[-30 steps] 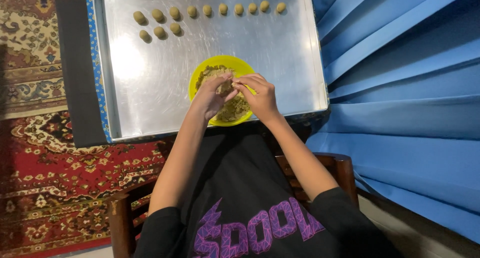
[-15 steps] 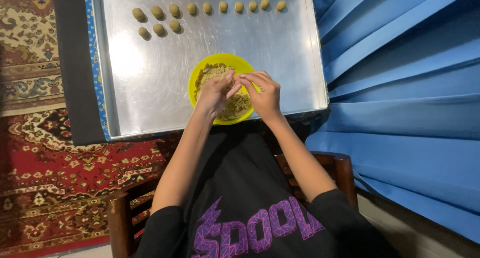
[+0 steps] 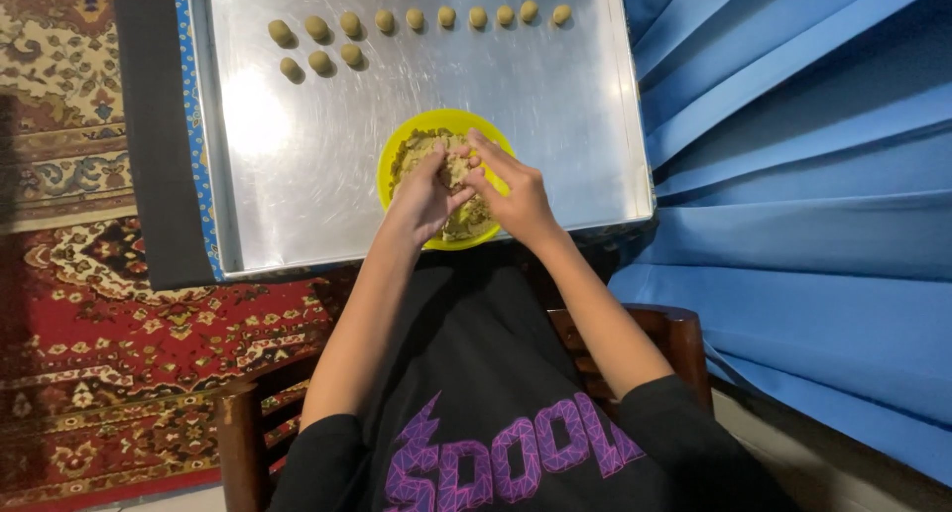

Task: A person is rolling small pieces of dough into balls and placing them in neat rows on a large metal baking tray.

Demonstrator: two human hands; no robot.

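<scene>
A yellow bowl (image 3: 405,137) of crumbly tan dough stands on a large metal baking tray (image 3: 297,175). Both hands hover over the bowl. My left hand (image 3: 421,197) and my right hand (image 3: 516,197) meet at the fingertips and pinch a lump of dough (image 3: 454,165) between them. Several small shaped dough balls (image 3: 416,19) lie in a row along the tray's far edge, with three more (image 3: 319,63) in a short second row at the far left.
The tray rests on a black and blue-patterned mat (image 3: 159,135) over a red patterned carpet (image 3: 109,353). Blue pleated fabric (image 3: 793,175) hangs at the right. A wooden chair (image 3: 248,433) frames my seat below.
Both hands stay over the bowl; the fingers have shifted slightly while working the lump of dough between them.
</scene>
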